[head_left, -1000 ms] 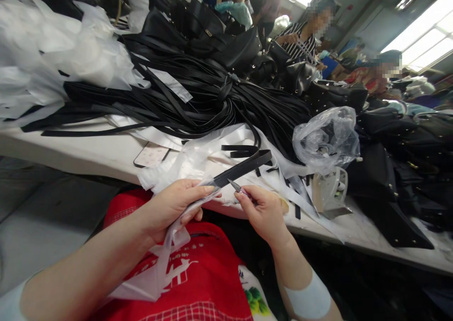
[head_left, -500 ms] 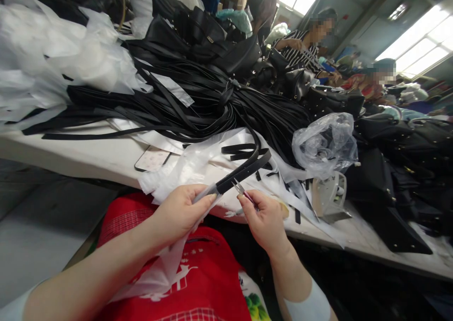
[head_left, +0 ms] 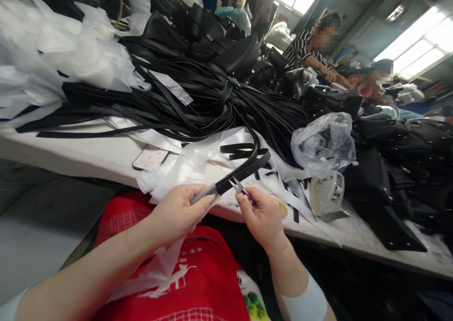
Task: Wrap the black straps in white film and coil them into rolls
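Black strap (head_left: 242, 170) above cream counter (head_left: 102, 156), end in plastic film, clenched in left hand (head_left: 180, 212), snips (head_left: 240, 187) gripped by right fingers (head_left: 260, 205), red apron (head_left: 208, 264) with white lettering too small to read, black bags (head_left: 375, 184), bright windows (head_left: 421, 40) behind.

Gap between hands (head_left: 180, 212) (head_left: 262, 215); straps (head_left: 244, 170) beyond

Our count: two hands, one cutter.
We have one left hand (head_left: 180, 212), one right hand (head_left: 264, 212), one pair of snips (head_left: 241, 190), and, along our worktop's (head_left: 88, 153) near edge, one patterned rectangle (head_left: 150, 158).
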Demonstrator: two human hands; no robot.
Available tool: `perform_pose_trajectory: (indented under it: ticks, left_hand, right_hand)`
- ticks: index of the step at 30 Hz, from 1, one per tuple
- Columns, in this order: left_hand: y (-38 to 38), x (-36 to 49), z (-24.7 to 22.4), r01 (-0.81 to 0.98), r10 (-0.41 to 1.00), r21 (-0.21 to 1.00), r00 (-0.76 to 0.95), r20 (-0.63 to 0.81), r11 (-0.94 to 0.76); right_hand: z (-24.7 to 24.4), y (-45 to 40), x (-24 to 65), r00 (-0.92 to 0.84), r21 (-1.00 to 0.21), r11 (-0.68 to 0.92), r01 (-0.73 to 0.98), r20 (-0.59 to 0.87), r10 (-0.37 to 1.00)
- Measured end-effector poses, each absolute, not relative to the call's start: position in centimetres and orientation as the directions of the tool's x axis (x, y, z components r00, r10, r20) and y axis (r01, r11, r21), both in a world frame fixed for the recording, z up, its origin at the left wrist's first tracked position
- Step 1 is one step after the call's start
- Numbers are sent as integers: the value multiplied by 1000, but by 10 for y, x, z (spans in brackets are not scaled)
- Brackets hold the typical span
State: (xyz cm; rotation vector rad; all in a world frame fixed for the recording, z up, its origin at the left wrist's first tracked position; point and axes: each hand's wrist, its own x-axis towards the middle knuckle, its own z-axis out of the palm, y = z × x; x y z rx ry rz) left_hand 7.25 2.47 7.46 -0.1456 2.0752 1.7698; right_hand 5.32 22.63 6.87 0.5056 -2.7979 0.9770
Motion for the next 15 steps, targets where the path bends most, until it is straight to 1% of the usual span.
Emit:
perform_pose_trajectory:
  ticks: [11,15]
  left_hand:
    - [28,73,78,-186,219,944,-943,-249,271]
    - [26,72,79,-149,222,951,-952,-212,270]
  right_hand:
    - [71,224,48,-940,-569,748,-342,194,-282]
    - [72,223,47,-934,-571,739,-358,219,-283]
